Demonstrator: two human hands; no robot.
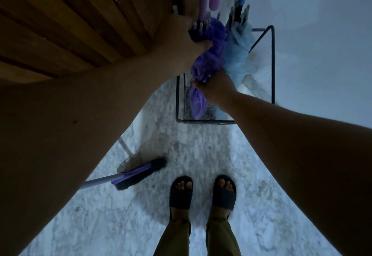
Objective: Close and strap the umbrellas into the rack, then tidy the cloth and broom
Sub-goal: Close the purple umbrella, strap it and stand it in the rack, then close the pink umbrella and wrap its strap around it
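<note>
I have both bare arms stretched forward and down, converging ahead of me. My left hand (pixel 181 36) sits higher and farther out, wrist straight, fingers curled round the bunched upper part of the purple umbrella (pixel 209 54), thumb side toward me. My right hand (pixel 216 88) is lower and nearer, knuckles up, fingers and thumb pinching the same purple fabric at its narrow waist. The forearms form a wide V. Below, my two feet (pixel 202 193) stand side by side, toes pointing forward.
</note>
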